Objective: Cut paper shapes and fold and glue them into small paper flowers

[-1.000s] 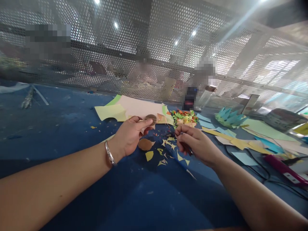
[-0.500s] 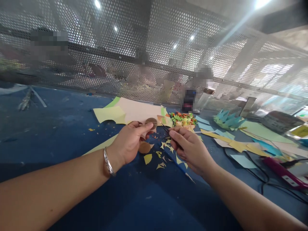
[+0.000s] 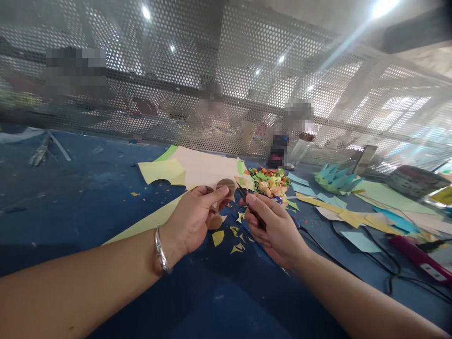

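My left hand is closed, thumb and fingers pinching a round brown disc against a piece of pale pink paper. A second brown disc shows just below those fingers. My right hand is wrapped round a pair of dark scissors, whose narrow blades point at the disc and paper from the right. The scissor handles are mostly hidden in the palm. Yellow and pink paper scraps lie on the blue table beneath both hands. A blue pen-like stick is partly covered by my right hand.
Behind the hands lie pink and yellow paper sheets and a heap of small cut papers. A spiky blue-green paper piece, coloured strips, black cables and a magenta power strip are at right. A perforated metal screen stands behind.
My right hand has shifted slightly left and down, bringing the scissors up to the disc and paper. The left hand keeps its pinch, moved slightly to the right.
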